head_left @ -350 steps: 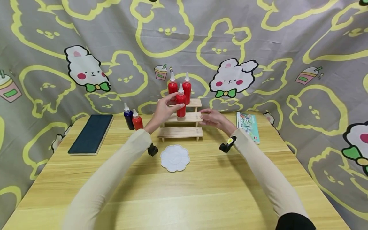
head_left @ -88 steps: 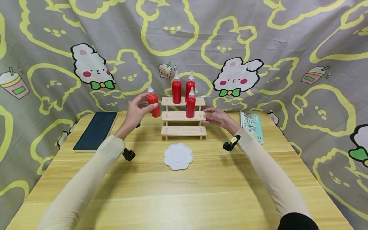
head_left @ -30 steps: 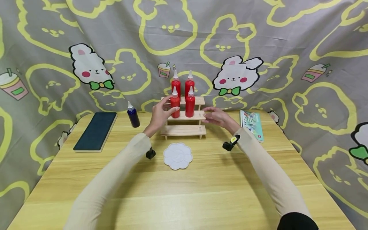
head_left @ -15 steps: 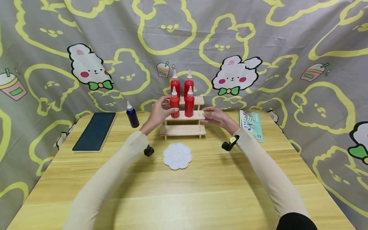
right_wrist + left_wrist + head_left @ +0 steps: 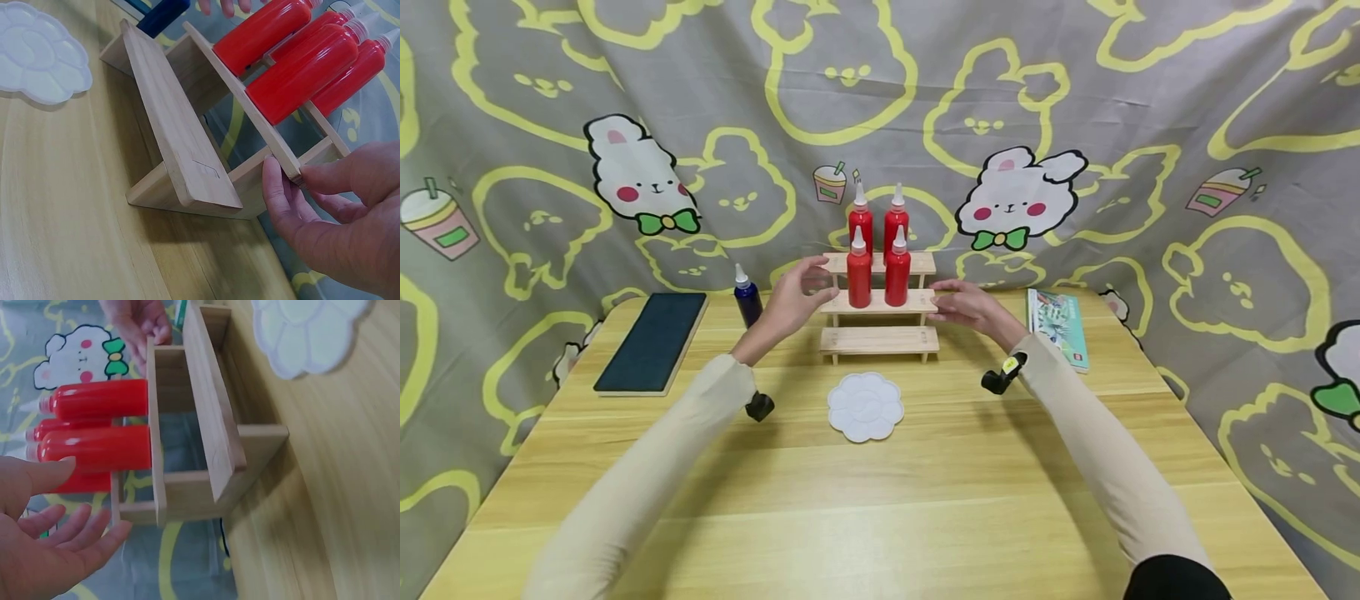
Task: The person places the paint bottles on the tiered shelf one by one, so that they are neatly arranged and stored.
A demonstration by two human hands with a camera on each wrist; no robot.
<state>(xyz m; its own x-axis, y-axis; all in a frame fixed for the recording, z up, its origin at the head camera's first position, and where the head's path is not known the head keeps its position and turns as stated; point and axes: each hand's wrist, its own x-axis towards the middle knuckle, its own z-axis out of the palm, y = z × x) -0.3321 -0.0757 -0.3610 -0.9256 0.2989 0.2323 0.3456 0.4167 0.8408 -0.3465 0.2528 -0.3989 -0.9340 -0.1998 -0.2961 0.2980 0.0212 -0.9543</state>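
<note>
A three-tier wooden stand (image 5: 880, 340) holds red squeeze bottles with white nozzle tips. Two stand on the top tier, and on the middle tier an orange-red bottle (image 5: 859, 279) is to the left of a red bottle (image 5: 897, 279). My left hand (image 5: 793, 298) is just left of the orange-red bottle, fingers spread and holding nothing. In the left wrist view its thumb (image 5: 53, 475) overlaps that bottle. My right hand (image 5: 973, 310) grips the right end of the middle tier, thumb (image 5: 334, 175) above the board and fingers below.
A dark blue squeeze bottle (image 5: 747, 300) stands on the table behind my left wrist. A white flower-shaped palette (image 5: 865, 408) lies in front of the stand. A dark flat book (image 5: 651, 343) lies at left, a teal book (image 5: 1060, 329) at right. A patterned curtain hangs behind.
Earlier my left hand brought a red bottle, then the orange-red bottle, onto the middle tier. It has now let go and drawn back leftward. My right hand has stayed at the stand.
</note>
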